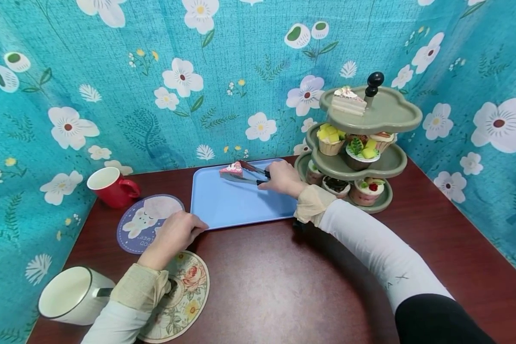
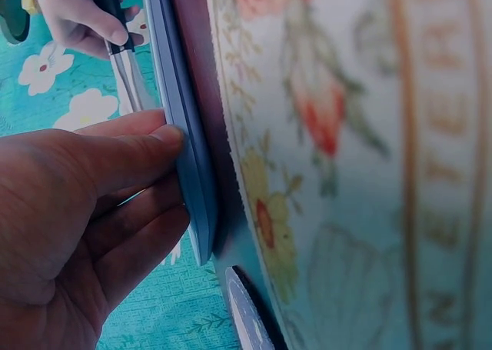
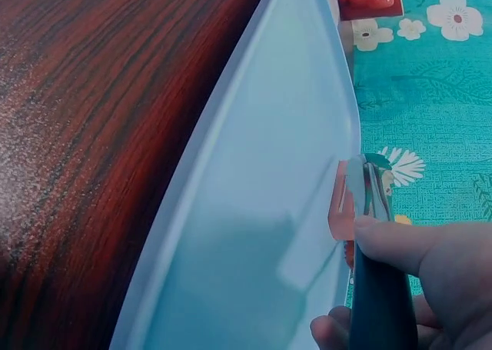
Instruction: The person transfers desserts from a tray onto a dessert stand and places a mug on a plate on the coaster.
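Note:
My right hand (image 1: 281, 177) grips a pair of tongs (image 1: 245, 179) with black handles and metal arms. The tong tips are at a small pink cake slice (image 1: 231, 169) with white topping, at the back of a light-blue tray (image 1: 236, 205). Whether both tips press on the slice, I cannot tell. In the right wrist view, the tongs (image 3: 380, 288) hide part of the cake slice (image 3: 340, 204). At the tray's near left corner, my left hand (image 1: 178, 234) pinches the rim; the left wrist view shows the thumb of that hand (image 2: 84, 188) against the tray edge (image 2: 188, 150).
A green three-tier stand (image 1: 387, 112) with cupcakes and a white cake slice (image 1: 348, 102) stands right. A red mug (image 1: 116, 191), a purple rabbit mat (image 1: 129, 229), a floral round mat (image 1: 193, 296) and a white enamel mug (image 1: 75, 298) lie left. Flowered cloth (image 1: 241, 71) hangs behind.

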`<state>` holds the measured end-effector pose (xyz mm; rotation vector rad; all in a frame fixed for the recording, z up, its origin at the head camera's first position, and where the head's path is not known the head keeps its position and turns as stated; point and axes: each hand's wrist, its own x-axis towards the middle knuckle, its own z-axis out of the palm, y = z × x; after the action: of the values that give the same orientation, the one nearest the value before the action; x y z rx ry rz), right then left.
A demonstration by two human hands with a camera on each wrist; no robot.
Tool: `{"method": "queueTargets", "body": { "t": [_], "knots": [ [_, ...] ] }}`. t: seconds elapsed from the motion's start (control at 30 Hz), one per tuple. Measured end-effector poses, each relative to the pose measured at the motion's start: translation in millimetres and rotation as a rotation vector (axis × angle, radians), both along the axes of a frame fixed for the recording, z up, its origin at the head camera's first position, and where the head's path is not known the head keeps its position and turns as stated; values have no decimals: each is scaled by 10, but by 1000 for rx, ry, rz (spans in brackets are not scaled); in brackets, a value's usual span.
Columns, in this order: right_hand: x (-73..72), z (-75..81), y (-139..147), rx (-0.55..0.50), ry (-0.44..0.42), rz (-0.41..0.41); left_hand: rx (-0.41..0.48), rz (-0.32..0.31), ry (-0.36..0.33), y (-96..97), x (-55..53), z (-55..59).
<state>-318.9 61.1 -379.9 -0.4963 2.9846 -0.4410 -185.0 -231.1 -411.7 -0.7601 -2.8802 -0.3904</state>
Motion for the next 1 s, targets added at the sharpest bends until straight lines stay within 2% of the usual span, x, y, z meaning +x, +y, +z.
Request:
{"method": "queueTargets", "body": {
  "t": [0.37, 0.73, 1.0],
  "knots": [
    [-33, -30, -17, 41, 15, -35, -5, -8, 5, -3, -9, -17],
    [-17, -71, 3, -4, 62, -21, 4, -2, 11, -6, -2, -24],
    [16, -70, 68, -4, 60, -26, 6, -3, 2, -8, 1, -8]
  ]
}}
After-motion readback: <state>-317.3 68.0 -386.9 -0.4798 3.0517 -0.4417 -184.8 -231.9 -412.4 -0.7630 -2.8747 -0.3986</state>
